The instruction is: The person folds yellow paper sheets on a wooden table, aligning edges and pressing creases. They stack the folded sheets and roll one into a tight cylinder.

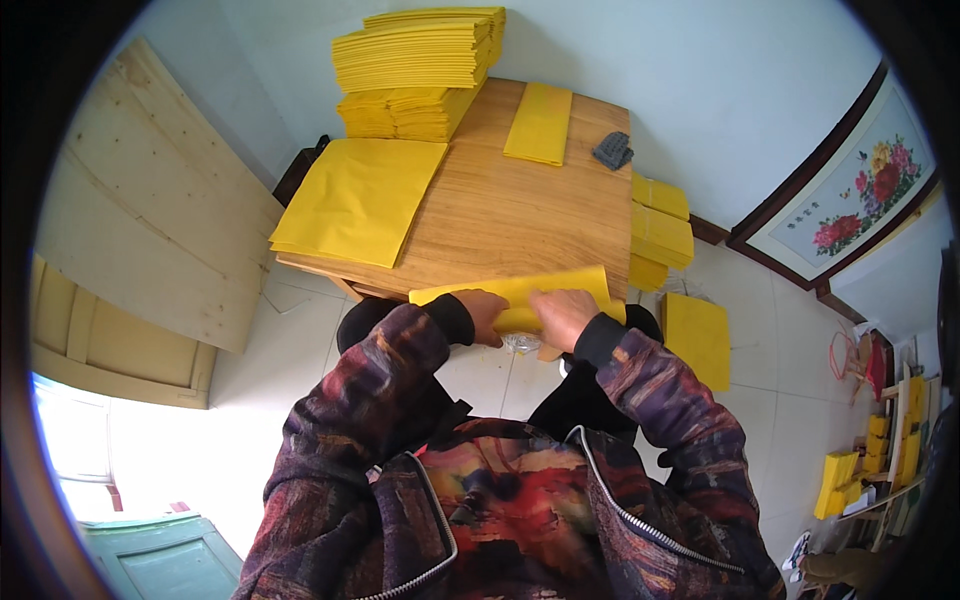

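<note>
At the centre of the frame, a yellow sheet [582, 279] lies across the near edge of the table [525, 215], with a person's two hands on it. The left hand [483, 316] is bent over the sheet's left half, fingers curled; whether they pinch it or only press cannot be told. The right hand [565, 318], partly blurred, is bunched up on the right half, its fingertips turned under, so its hold cannot be made out either. One layer of the sheet stands a little raised over another beyond the right hand, so the step in hand looks like folding or creasing. The next move would seem to call for lined-up edges and firm, even pressure along the bend. Toward the upper middle of the frame lies a narrow folded strip [539, 123], also yellow, with a crumpled grey cloth [612, 151] just to its right. Wider flat sheets [352, 200] lie on the left side of the table, nearer the person than a tall yellow stack [408, 60] in the upper left. Right of the table, yellow bundles [662, 236] sit beside its edge, and a framed flower picture [850, 205] leans against the wall.
</note>
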{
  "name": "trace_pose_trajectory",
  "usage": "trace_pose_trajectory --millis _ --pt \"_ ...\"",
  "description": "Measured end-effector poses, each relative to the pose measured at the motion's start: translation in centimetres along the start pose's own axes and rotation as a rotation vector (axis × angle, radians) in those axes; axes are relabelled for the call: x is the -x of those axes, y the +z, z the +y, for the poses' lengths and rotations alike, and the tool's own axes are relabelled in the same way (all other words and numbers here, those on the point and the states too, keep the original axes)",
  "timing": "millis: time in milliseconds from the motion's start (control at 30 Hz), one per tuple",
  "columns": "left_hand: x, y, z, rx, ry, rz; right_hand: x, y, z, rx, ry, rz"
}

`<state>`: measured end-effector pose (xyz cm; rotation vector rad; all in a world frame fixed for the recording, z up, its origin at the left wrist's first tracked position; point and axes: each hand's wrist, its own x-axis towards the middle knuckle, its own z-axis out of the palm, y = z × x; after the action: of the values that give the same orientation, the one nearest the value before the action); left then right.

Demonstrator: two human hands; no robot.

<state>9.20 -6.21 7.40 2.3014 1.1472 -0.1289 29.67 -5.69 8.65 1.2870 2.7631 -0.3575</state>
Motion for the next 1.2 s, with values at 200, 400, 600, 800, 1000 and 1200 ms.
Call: trace_pose_trajectory --millis 200,400,600,800,1000,1200 --pt "0.2 0.2 1.5 -0.214 -0.172 0.189 -0.6 -0.4 0.4 -0.263 0.030 -0.149" --pt "0.8 -1.2 0.2 0.082 -0.037 -0.091 0.1 -0.3 -0.4 -0.015 0.007 -0.025" --pt "1.2 -0.4 2.0 -0.268 -0.147 0.130 -0.8 -1.3 0.2 -0.655 -0.032 -0.430" --pt "1.6 -1.5 -0.4 0.068 -0.028 -0.108 -0.3 0.2 -1.1 -0.115 -0.095 -0.082" --pt "2.1 -0.8 0.4 -0.296 -0.166 0.180 -1.4 0.1 0.4 -0.809 0.015 -0.552" --pt "2.3 -1.5 -0.7 -0.161 -0.128 -0.177 -0.3 1.9 -1.1 -0.240 -0.072 -0.187"
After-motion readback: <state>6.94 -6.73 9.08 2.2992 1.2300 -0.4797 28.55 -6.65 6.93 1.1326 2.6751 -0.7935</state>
